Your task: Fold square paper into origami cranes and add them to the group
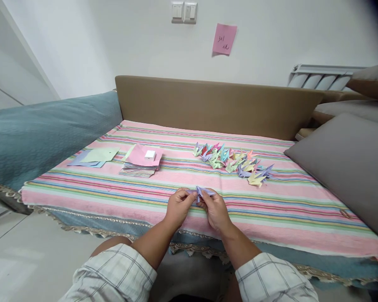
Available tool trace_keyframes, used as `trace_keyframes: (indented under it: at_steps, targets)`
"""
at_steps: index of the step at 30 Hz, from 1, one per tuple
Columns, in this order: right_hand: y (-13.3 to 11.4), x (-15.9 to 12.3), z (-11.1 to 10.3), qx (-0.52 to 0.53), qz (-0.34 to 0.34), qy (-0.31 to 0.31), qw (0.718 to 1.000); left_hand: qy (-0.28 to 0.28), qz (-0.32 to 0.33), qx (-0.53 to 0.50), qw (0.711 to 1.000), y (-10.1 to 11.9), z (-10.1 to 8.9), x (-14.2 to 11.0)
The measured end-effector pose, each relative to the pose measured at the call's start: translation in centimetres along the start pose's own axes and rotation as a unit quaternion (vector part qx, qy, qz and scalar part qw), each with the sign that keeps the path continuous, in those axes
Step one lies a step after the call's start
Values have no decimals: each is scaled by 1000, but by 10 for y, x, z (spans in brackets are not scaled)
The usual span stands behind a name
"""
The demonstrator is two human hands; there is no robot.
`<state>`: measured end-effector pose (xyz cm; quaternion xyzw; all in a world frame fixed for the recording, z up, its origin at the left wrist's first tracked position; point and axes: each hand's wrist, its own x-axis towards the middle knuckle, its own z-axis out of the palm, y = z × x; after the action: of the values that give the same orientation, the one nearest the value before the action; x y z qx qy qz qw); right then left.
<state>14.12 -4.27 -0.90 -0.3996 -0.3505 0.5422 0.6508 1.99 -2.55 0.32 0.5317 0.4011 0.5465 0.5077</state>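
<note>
Both my hands meet over the near part of the striped cloth (271, 209), pinching a small lilac paper crane (202, 192). My left hand (178, 206) grips its left wing with closed fingers. My right hand (216, 209) grips its right side, fingers also pinched. Beyond them lies a heap of several folded cranes (233, 162) in pastel colours. To the left sits a stack of square papers (140, 161) with a pink sheet on top and a small white block (150, 154) resting on it.
Loose green and lilac sheets (94, 157) lie at the far left of the cloth. A grey cushion (349, 167) borders the right side, a teal blanket (34, 134) the left, a brown backrest (214, 105) behind. A pink note (224, 39) hangs on the wall.
</note>
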Motion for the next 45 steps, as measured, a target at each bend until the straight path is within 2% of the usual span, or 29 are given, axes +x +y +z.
trace_keyframes:
  at_steps: [4,7,10,13,17,20,24,27,31,35,38,41,45]
  targets:
    - [2,-2,4,26,14,15,999,33,-103,-162,981,1,7,-1]
    - [5,-2,4,30,9,18,999,48,-120,-198,972,4,11,-2]
    - [9,-2,3,-2,-12,21,1000,29,-84,-140,986,4,11,-2]
    - [12,-2,2,-25,-23,17,999,2,-47,-24,999,3,7,-1]
    - [13,-2,3,-16,-2,11,1000,-35,10,120,992,4,2,1]
    - [13,-3,4,-6,9,3,1000,-48,41,158,985,7,1,2]
    - [13,-3,7,-10,11,-2,1000,-54,63,169,982,10,0,3]
    - [11,-4,9,-2,27,20,999,-61,59,168,982,11,-1,3]
    - [6,-5,12,38,61,30,997,-66,-6,98,993,7,2,1]
    - [3,-5,14,55,65,24,996,-57,-65,4,996,3,6,0]
    - [5,-5,15,45,53,36,997,-60,-73,-18,995,3,7,0]
    - [6,-5,15,35,43,54,997,-73,-62,7,995,4,8,0]
    - [3,-5,16,56,60,40,996,-48,-86,-2,995,3,9,0]
